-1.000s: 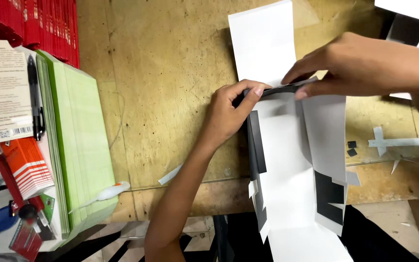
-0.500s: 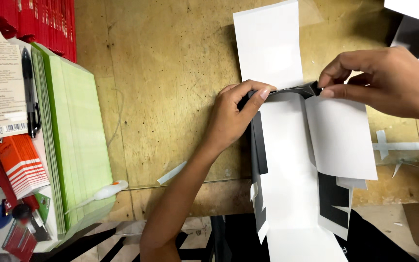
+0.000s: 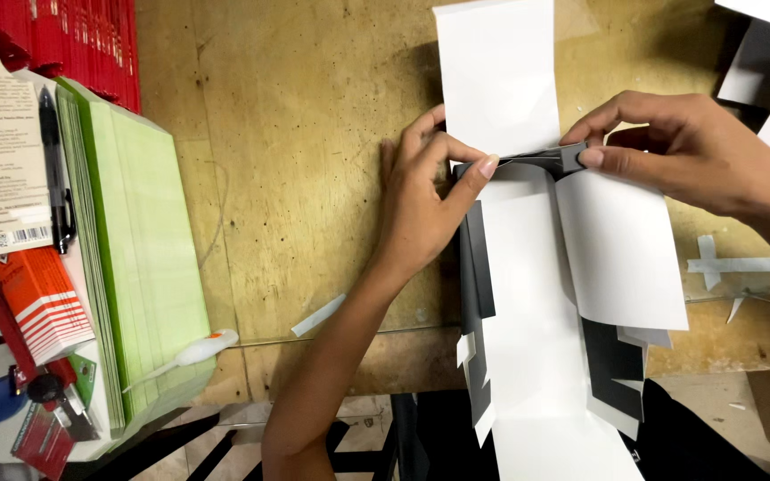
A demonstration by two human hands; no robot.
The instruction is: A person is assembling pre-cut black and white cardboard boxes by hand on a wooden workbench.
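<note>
Two hands (left hand [image 3: 421, 209], right hand [image 3: 679, 156]) on folded card [image 3: 536, 294]

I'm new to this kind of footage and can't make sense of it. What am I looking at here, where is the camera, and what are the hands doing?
There is no machine here. A camera worn on a person's head looks down at their own two bare hands over a worn wooden table.

The left hand and the right hand each pinch one end of a narrow dark fold across a long white and dark-grey card blank, a flat cut-out sheet with flaps. The sheet runs from the top of the picture down past the table's near edge.

On the left lies a stack of green sheets, with a black pen and red packets beside it. A small white-handled tool rests near the stack, and white paper scraps lie at the right.
</note>
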